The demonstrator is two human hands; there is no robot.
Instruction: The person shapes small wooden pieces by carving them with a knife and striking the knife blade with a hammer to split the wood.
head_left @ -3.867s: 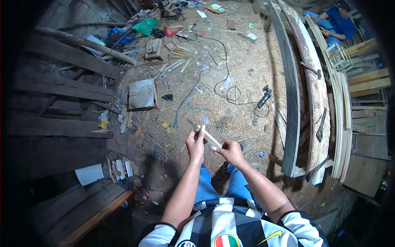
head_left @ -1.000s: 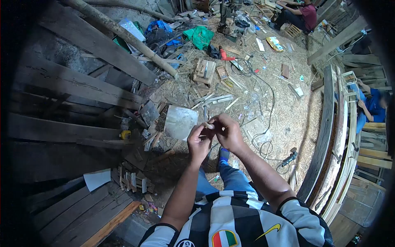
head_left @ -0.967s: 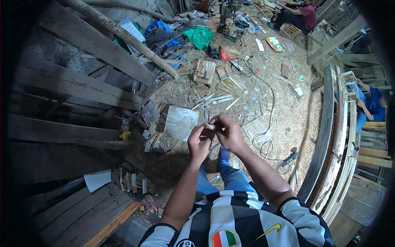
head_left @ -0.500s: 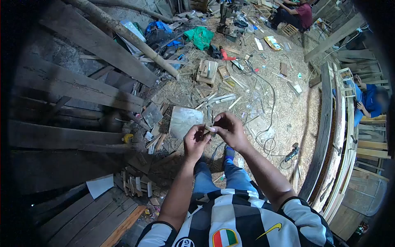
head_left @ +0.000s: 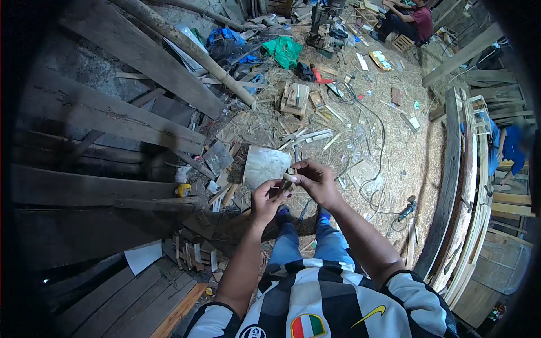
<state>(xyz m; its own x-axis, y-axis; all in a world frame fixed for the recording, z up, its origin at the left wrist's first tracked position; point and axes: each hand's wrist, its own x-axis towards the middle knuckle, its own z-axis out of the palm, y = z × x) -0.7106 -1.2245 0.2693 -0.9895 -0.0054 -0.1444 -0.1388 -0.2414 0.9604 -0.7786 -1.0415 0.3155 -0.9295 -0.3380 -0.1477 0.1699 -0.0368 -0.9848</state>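
In front of my body, both hands meet around a small brownish piece (head_left: 289, 178) that looks like wood; its exact kind is too small to tell. My left hand (head_left: 266, 201) pinches its lower end between thumb and fingers. From the other side, my right hand (head_left: 317, 182) grips the upper end, thumb across it. Fingers cover much of the piece. Below and behind the hands, a pale flat board (head_left: 264, 164) lies on the floor.
Wood scraps and a cable (head_left: 381, 138) litter the shavings-covered floor. A power tool (head_left: 407, 208) lies right, near long planks (head_left: 451, 186). Dark boards (head_left: 96, 194) rise at left. One person in blue (head_left: 511, 147) is at right; another in maroon (head_left: 421, 22) sits at the back.
My hands have turned the small piece so it stands more upright. The view has shifted slightly, and my feet sit farther apart in it. The blue-clothed person's arm has lowered.
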